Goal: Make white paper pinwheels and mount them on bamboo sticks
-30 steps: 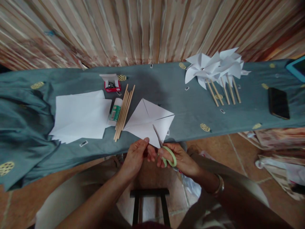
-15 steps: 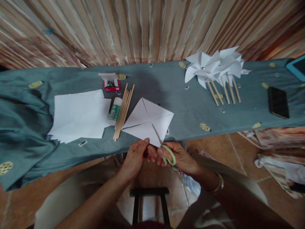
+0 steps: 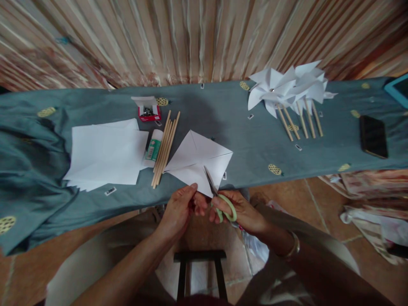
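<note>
A square sheet of white paper (image 3: 207, 146) lies turned like a diamond near the table's front edge, with slits running in from its corners. My left hand (image 3: 183, 203) pinches its lower left edge, thumb on top. In my right hand (image 3: 237, 208) are scissors (image 3: 228, 208) with light green handles. Their blades point up and away over the near corner of the paper, slightly parted. Left of the sheet lie several thin wooden sticks (image 3: 166, 148) and a green and white glue stick (image 3: 154, 146).
A stack of white paper (image 3: 106, 153) lies at the left, with a small red box (image 3: 149, 112) of metal pins behind it. Several paper pinwheels (image 3: 287, 87) on sticks rest at the right. Farther right are a black phone (image 3: 373, 137) and a blue-edged tablet (image 3: 398, 91).
The scissors' blades have parted somewhat at the paper's near corner. Both hands stay at nearly the same place.
</note>
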{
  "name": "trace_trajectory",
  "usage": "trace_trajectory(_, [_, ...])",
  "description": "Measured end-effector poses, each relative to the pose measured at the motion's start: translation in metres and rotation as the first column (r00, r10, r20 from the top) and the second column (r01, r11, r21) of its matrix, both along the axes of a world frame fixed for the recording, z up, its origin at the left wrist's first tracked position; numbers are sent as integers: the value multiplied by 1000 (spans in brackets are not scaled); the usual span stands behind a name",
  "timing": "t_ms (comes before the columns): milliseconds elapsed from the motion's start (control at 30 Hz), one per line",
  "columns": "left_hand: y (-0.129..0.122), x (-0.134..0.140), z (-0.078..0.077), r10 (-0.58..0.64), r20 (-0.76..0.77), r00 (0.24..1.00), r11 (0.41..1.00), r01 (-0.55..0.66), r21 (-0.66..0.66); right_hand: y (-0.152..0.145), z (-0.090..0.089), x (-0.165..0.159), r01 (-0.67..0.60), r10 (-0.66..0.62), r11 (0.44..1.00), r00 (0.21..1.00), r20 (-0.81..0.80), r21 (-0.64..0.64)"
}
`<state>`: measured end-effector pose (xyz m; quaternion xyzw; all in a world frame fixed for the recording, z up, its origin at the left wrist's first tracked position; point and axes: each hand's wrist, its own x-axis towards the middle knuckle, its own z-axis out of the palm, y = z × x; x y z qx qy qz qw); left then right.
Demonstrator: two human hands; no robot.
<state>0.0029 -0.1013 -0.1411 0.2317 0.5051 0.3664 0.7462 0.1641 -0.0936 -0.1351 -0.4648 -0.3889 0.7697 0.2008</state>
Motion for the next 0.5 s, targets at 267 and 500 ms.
trace_trajectory(267, [2,1,1,9,-56,998,1000,-10,-6,1,5,3,11,-11,1000,1000,1,-29])
trace_trajectory(500, [1,2,-1,0,-46,999,1000,-1,-10,-1,4,3,18,-19,999,1000,-13,-40])
